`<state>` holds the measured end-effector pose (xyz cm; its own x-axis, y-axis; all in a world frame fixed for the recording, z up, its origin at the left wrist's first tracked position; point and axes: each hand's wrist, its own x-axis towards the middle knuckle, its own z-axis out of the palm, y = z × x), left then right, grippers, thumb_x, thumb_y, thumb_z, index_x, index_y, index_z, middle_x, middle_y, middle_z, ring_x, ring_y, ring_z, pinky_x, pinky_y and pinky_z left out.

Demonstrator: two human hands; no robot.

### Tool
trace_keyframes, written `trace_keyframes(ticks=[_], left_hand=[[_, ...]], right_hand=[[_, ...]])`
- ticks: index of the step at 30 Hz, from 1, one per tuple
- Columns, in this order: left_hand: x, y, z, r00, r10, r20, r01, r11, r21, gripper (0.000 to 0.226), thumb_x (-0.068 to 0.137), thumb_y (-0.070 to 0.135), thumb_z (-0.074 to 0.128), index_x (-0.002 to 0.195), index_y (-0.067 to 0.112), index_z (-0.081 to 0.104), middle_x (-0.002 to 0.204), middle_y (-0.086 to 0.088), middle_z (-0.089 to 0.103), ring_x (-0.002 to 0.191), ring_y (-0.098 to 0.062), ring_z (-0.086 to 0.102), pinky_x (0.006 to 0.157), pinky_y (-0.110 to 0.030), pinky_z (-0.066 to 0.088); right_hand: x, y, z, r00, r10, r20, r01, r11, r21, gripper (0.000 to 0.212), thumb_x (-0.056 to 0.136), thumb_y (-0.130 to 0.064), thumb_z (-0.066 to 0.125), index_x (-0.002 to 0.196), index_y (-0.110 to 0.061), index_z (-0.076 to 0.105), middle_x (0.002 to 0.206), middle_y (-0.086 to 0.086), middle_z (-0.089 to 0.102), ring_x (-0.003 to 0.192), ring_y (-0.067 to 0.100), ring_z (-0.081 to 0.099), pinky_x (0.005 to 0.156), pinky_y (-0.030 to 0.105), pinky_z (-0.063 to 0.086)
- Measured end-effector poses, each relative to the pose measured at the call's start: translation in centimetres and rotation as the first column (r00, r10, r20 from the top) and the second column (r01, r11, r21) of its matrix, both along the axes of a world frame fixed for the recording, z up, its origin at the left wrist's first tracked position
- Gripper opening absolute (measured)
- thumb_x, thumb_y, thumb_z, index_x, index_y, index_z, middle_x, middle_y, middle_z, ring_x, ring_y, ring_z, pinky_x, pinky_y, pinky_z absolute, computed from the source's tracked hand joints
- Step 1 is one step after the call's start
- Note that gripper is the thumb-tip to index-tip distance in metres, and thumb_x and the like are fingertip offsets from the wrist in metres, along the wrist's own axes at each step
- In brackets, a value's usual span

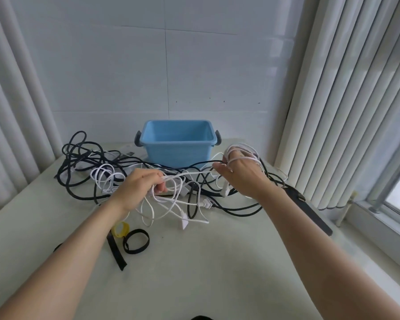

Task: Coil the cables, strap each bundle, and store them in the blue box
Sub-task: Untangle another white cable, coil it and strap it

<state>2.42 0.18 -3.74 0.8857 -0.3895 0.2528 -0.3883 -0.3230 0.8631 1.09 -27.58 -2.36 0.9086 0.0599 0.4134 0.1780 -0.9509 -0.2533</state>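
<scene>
A tangle of black cables [83, 158] and white cables [171, 206] lies across the table in front of the blue box [178, 146], which stands open and looks empty. My right hand [243, 174] is raised, and loops of a white cable [243, 148] are wound round its fingers. My left hand [141, 185] pinches a strand of the same white cable, stretched between the two hands. Near my left forearm lie a yellow strap loop [121, 229], a black strap loop [135, 241] and a flat black strap [117, 252].
The white table [194, 273] meets a white wall behind the box. Curtains hang at left and vertical blinds [346, 100] at right, beside a window sill. A long black strap [310, 211] lies along the table's right edge.
</scene>
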Motion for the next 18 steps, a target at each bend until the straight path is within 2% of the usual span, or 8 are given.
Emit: trace_keyframes(ticks=[3,5,7,8,11,13,15,18], left_hand=[[0.3,0.3,0.1,0.998,0.062,-0.024,-0.064,0.991,-0.118,0.033,0.082,0.030,0.048,0.052,0.021,0.058,0.065,0.001,0.061,0.090,-0.032,0.067,0.093,-0.045,0.045],[0.4,0.4,0.2,0.991,0.125,-0.051,-0.133,0.970,-0.201,0.032,0.086,0.031,0.051,0.057,0.021,0.060,0.069,-0.001,0.062,0.083,-0.026,0.065,0.087,-0.045,0.044],[0.5,0.4,0.3,0.980,0.192,-0.049,-0.198,0.948,-0.251,0.033,0.096,0.026,0.051,0.067,0.016,0.063,0.072,-0.005,0.060,0.075,-0.014,0.063,0.080,-0.040,0.043],[0.5,0.4,0.4,0.975,0.217,-0.045,-0.221,0.939,-0.263,0.033,0.099,0.022,0.050,0.071,0.014,0.065,0.072,-0.006,0.058,0.075,-0.013,0.063,0.078,-0.037,0.043],[0.7,0.4,0.4,0.968,0.246,-0.053,-0.251,0.929,-0.273,0.030,0.103,0.021,0.051,0.084,0.019,0.074,0.077,-0.006,0.059,0.083,-0.020,0.062,0.080,-0.032,0.048],[0.8,0.5,0.2,0.968,0.249,-0.029,-0.249,0.935,-0.252,0.026,0.103,0.021,0.053,0.090,0.026,0.076,0.077,-0.006,0.059,0.077,-0.010,0.062,0.076,-0.022,0.049],[0.6,0.4,0.0,0.973,0.230,0.012,-0.222,0.949,-0.223,0.021,0.102,0.018,0.056,0.098,0.027,0.074,0.074,-0.001,0.061,0.065,0.002,0.058,0.065,-0.009,0.046],[0.6,-0.2,-0.3,0.983,0.178,0.046,-0.170,0.976,-0.137,0.016,0.100,0.019,0.059,0.100,0.027,0.074,0.079,0.001,0.068,0.070,0.001,0.063,0.071,-0.010,0.049]], right_hand=[[-0.1,0.1,0.5,0.991,0.090,-0.103,-0.080,0.992,0.102,0.029,0.102,-0.034,0.049,0.086,-0.010,0.054,0.078,-0.002,0.062,0.071,0.016,0.059,0.071,0.033,0.046],[-0.6,0.5,0.8,0.952,0.228,-0.206,-0.161,0.941,0.297,0.031,0.105,-0.028,0.046,0.085,-0.007,0.056,0.065,-0.001,0.067,0.057,0.013,0.061,0.063,0.030,0.048],[-1.2,1.3,1.3,0.884,0.365,-0.291,-0.199,0.859,0.472,0.040,0.107,-0.029,0.042,0.079,-0.005,0.056,0.051,-0.001,0.060,0.043,0.014,0.052,0.058,0.035,0.049],[-1.5,1.7,1.5,0.843,0.428,-0.325,-0.200,0.812,0.548,0.046,0.107,-0.032,0.039,0.074,-0.004,0.055,0.046,-0.004,0.053,0.040,0.015,0.045,0.060,0.037,0.048],[-2.0,2.6,2.0,0.646,0.670,-0.367,-0.223,0.625,0.748,0.060,0.102,-0.054,0.032,0.061,-0.012,0.046,0.044,-0.006,0.034,0.046,0.019,0.021,0.065,0.039,0.043],[-2.4,2.7,2.2,0.522,0.784,-0.337,-0.216,0.504,0.836,0.064,0.090,-0.071,0.043,0.062,-0.014,0.044,0.046,-0.004,0.022,0.047,0.017,0.015,0.060,0.034,0.039],[-2.8,2.7,2.5,0.424,0.863,-0.276,-0.210,0.390,0.897,0.062,0.085,-0.068,0.058,0.060,-0.017,0.034,0.047,-0.005,0.019,0.043,0.014,0.014,0.054,0.029,0.036],[-3.2,3.1,3.1,0.305,0.949,-0.085,-0.124,0.128,0.984,0.058,0.089,-0.052,0.064,0.059,-0.022,0.025,0.047,-0.009,0.017,0.038,0.010,0.015,0.052,0.025,0.038]])
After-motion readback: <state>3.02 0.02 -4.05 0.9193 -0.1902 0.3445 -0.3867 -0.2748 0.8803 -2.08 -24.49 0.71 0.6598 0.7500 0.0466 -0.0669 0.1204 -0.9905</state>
